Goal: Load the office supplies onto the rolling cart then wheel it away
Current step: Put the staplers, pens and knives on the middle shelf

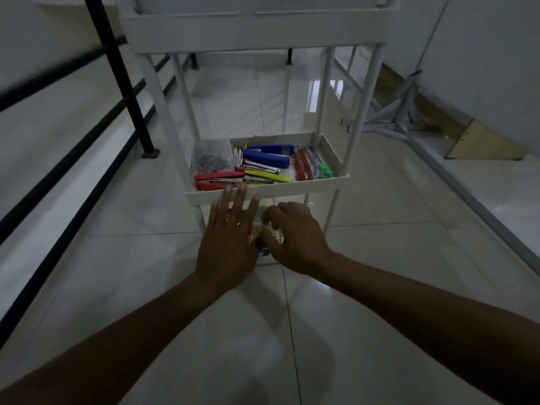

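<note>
Loading: both hands work low at the cart (257,30), under its middle tray (263,192); this looks like a small piece going onto the bottom tier.
Cart: white, tiered, with thin posts, standing on a glossy tile floor (292,331) with a black railing (117,68) to its left. The wheels are not visible.
Tray: holds a blue stapler (267,157), a red stapler (216,176), a yellow stapler (267,176), pens (304,168) and a clear clip box (210,156), all lying loose and packed close together.
Left hand (230,238): flat, with fingers straight and spread, holding nothing. The fingertips overlap the tray's front rim, but contact cannot be told.
Right hand (295,235): fingers are curled down around a pale item (277,235), just beside the left palm.
Pale item: small and speckled, mostly hidden by the fingers, so what it is cannot be told. Something blue shows just below it.
Bottom tier: almost wholly hidden behind the hands.
Handling: the supplies are probably light and rigid, the staplers being the heaviest. They are smooth enough to slide, and the clip box may spill if tipped.
Hold for wheeling: the top rim or the two near posts would likely serve best. The frame looks light, so a low, steady push suits it on this slick floor.
</note>
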